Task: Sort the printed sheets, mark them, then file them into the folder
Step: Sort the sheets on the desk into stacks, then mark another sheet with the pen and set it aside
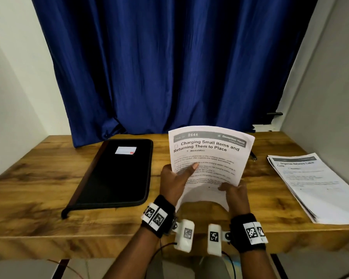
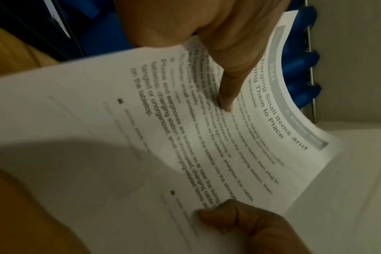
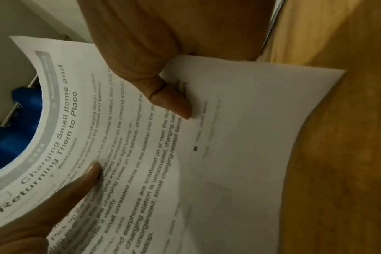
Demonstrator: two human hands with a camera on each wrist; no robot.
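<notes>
I hold a printed sheet [image 1: 210,158] headed "Charging Small Items and Returning Them to Place" tilted up above the middle of the wooden table [image 1: 38,188]. My left hand [image 1: 175,178] grips its left edge, thumb lying across the text [image 2: 226,96]. My right hand [image 1: 235,193] pinches the lower right edge, thumb on the front [image 3: 176,103]. The sheet bows between them. A closed black zip folder [image 1: 117,174] with a small label lies flat to the left. A stack of printed sheets [image 1: 314,186] lies at the right.
A dark pen [image 1: 253,155] lies on the table just behind the held sheet, between it and the stack. A blue curtain [image 1: 169,67] hangs behind the table. White walls close in both sides.
</notes>
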